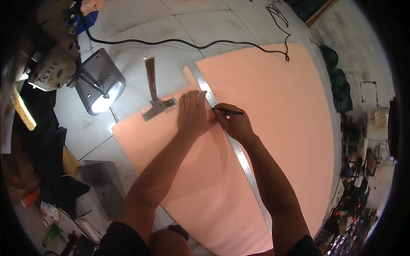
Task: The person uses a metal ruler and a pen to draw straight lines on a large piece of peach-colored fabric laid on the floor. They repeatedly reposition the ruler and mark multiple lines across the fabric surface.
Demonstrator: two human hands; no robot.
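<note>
A large salmon-pink sheet lies flat on a pale tiled floor. A long metal straightedge runs diagonally across it. My left hand presses flat on the sheet, fingertips against the straightedge's left side. My right hand holds a black pen, its tip at the ruler's edge. A metal try square rests on the sheet's upper left corner, partly on the floor.
A lit work lamp on a stand sits at the left beside a sewing machine. A black cable crosses the floor above the sheet. A grey metal plate lies lower left; clutter fills the left and right edges.
</note>
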